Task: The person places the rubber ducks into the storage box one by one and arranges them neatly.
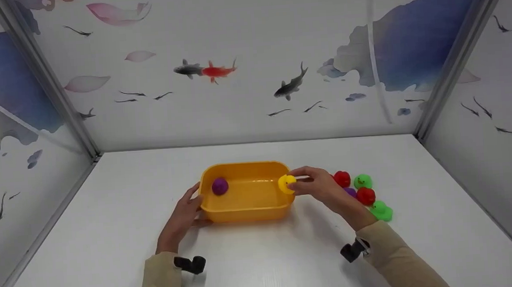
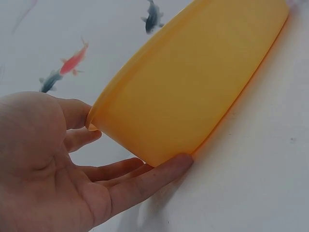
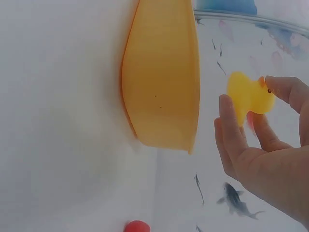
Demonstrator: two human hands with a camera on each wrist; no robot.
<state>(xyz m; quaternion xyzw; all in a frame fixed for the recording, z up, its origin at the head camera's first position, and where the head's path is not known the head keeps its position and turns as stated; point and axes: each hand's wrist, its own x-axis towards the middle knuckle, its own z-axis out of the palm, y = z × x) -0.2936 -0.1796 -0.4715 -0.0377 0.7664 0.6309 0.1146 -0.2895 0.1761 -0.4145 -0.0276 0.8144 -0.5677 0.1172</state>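
A yellow-orange plastic basin (image 1: 247, 215) stands on the white table. My left hand (image 1: 181, 217) holds its left end, with fingers at the rim and lower side, as the left wrist view shows. Above the basin's right end, my right hand (image 1: 317, 186) pinches a yellow rubber duck (image 1: 287, 184) between thumb and fingers. In the right wrist view the duck (image 3: 248, 96) is raised above the rim level, apart from the basin wall. Inside the basin, toward the left, lies a purple rubber duck (image 1: 220, 186).
Right of the basin several rubber ducks lie grouped: red ones (image 1: 366, 196), green ones (image 1: 381, 211) and a partly hidden purple one (image 1: 350, 192). White panels (image 1: 254, 116) with painted fish enclose the table at the back and sides.
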